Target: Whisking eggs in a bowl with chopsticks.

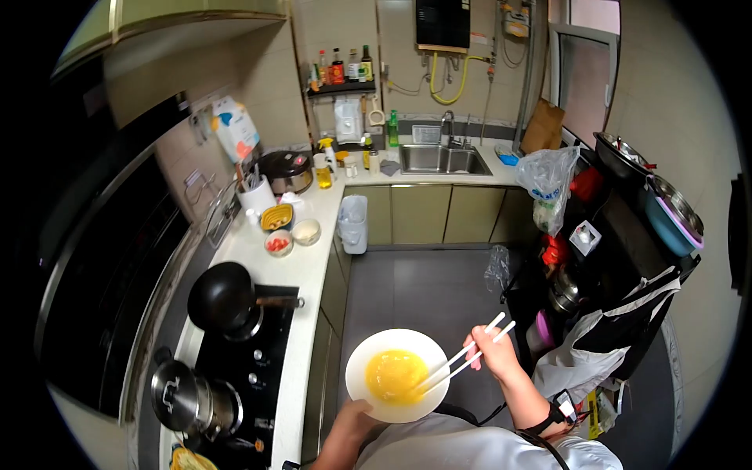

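My left hand (356,416) grips the lower left rim of a white bowl (359,367), holding it in front of my body above the floor. Yellow beaten egg (392,373) fills the bottom of the bowl. In my right hand (492,351) is a pair of white chopsticks (464,357), held slightly apart. Their tips dip into the right side of the egg. The fingers of my left hand under the bowl are hidden.
Left of me, a gas hob (235,370) carries a black wok (222,296) and a steel lidded pot (179,396). Small bowls, one with red pieces (278,243), stand farther along the counter (294,267). A black rack (617,235) lines the right side; a sink (445,159) lies ahead.
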`<move>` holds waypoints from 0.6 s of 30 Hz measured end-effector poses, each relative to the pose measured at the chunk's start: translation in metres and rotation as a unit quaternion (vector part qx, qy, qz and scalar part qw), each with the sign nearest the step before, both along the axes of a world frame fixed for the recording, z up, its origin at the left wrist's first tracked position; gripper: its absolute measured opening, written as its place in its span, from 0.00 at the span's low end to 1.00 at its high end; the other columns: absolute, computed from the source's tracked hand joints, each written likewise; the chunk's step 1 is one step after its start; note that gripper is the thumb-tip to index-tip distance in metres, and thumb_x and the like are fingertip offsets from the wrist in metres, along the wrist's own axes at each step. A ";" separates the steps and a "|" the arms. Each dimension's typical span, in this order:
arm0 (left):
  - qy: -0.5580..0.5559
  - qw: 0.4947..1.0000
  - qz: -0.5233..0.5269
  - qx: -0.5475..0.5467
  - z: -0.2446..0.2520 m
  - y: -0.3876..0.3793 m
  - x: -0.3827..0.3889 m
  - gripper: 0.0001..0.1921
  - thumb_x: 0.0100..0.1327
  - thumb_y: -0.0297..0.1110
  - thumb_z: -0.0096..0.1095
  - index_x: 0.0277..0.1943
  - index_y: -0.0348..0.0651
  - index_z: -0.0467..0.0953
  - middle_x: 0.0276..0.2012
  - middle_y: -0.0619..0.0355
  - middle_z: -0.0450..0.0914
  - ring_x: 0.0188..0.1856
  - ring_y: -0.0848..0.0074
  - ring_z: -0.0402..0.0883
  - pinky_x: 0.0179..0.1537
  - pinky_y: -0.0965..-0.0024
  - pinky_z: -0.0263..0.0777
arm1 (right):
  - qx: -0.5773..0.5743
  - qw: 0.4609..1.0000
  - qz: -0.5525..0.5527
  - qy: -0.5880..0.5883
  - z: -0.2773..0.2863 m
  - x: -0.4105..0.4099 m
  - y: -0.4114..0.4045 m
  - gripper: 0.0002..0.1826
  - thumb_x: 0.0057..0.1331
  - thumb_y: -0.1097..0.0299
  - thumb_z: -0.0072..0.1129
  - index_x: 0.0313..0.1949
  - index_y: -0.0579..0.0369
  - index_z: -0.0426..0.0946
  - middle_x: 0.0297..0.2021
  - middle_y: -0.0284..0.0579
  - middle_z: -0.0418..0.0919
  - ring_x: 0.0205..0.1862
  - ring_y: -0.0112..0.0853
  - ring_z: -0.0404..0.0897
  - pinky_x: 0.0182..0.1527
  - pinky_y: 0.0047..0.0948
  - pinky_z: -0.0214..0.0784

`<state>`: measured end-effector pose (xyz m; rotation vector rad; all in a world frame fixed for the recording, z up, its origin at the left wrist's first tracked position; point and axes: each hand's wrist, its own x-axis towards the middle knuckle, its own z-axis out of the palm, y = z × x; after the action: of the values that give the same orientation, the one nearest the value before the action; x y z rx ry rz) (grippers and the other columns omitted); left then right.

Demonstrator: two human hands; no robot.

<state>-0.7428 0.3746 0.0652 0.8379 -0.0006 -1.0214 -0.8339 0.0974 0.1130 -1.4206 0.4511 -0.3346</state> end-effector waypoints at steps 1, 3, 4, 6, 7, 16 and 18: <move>-0.007 1.000 0.013 0.015 -0.003 -0.011 0.013 0.35 0.43 0.30 0.47 0.60 0.33 0.59 0.54 0.44 0.69 0.54 0.57 0.72 0.53 0.56 0.68 | 0.009 1.000 -0.024 -0.015 0.002 0.011 -0.008 0.19 0.68 0.59 0.45 0.28 0.61 0.74 0.16 0.40 0.74 0.13 0.23 0.71 0.16 0.18 0.63; 0.004 1.000 0.001 0.022 -0.008 -0.033 0.039 0.34 0.43 0.30 0.47 0.59 0.31 0.59 0.53 0.44 0.70 0.53 0.56 0.72 0.53 0.56 0.67 | -0.009 0.999 -0.043 -0.030 -0.003 0.036 -0.028 0.19 0.68 0.59 0.45 0.28 0.61 0.74 0.15 0.40 0.74 0.13 0.23 0.70 0.15 0.18 0.63; 0.018 1.000 -0.001 0.023 -0.011 -0.044 0.051 0.34 0.43 0.29 0.46 0.59 0.30 0.60 0.52 0.44 0.71 0.53 0.56 0.72 0.53 0.56 0.67 | -0.032 0.997 -0.054 -0.043 -0.005 0.047 -0.039 0.19 0.68 0.59 0.45 0.27 0.61 0.74 0.15 0.41 0.73 0.12 0.23 0.70 0.15 0.19 0.62; 0.022 0.999 -0.004 0.033 -0.023 -0.064 0.070 0.33 0.43 0.28 0.45 0.58 0.28 0.60 0.51 0.43 0.72 0.52 0.55 0.73 0.53 0.56 0.68 | -0.001 0.999 -0.040 -0.016 -0.008 0.062 -0.066 0.18 0.67 0.60 0.45 0.27 0.61 0.74 0.16 0.41 0.74 0.13 0.23 0.70 0.16 0.19 0.63; 0.030 0.999 -0.001 0.035 -0.027 -0.076 0.081 0.33 0.43 0.28 0.45 0.57 0.26 0.60 0.51 0.42 0.72 0.51 0.55 0.74 0.52 0.56 0.68 | 0.025 0.999 -0.019 0.013 -0.010 0.070 -0.080 0.18 0.67 0.60 0.45 0.28 0.62 0.74 0.16 0.40 0.74 0.13 0.23 0.70 0.16 0.19 0.63; -0.009 0.994 0.078 0.081 -0.008 -0.215 0.130 0.28 0.44 0.28 0.45 0.52 0.25 0.65 0.45 0.43 0.76 0.45 0.62 0.78 0.43 0.64 0.73 | 0.092 0.994 0.037 -0.043 -0.023 0.173 -0.212 0.16 0.66 0.62 0.46 0.27 0.59 0.74 0.17 0.38 0.73 0.15 0.21 0.70 0.16 0.18 0.60; 0.009 0.993 0.104 0.059 -0.007 -0.250 0.143 0.28 0.45 0.29 0.47 0.53 0.26 0.65 0.48 0.43 0.74 0.48 0.60 0.76 0.48 0.59 0.72 | 0.045 0.997 0.058 -0.031 -0.015 0.195 -0.247 0.16 0.67 0.61 0.46 0.28 0.59 0.74 0.17 0.37 0.73 0.15 0.21 0.70 0.16 0.18 0.61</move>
<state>-0.5995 0.1246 0.0586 0.9163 0.1601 -0.8378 -0.6387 -0.1493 0.0979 -1.3392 0.3271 -0.2600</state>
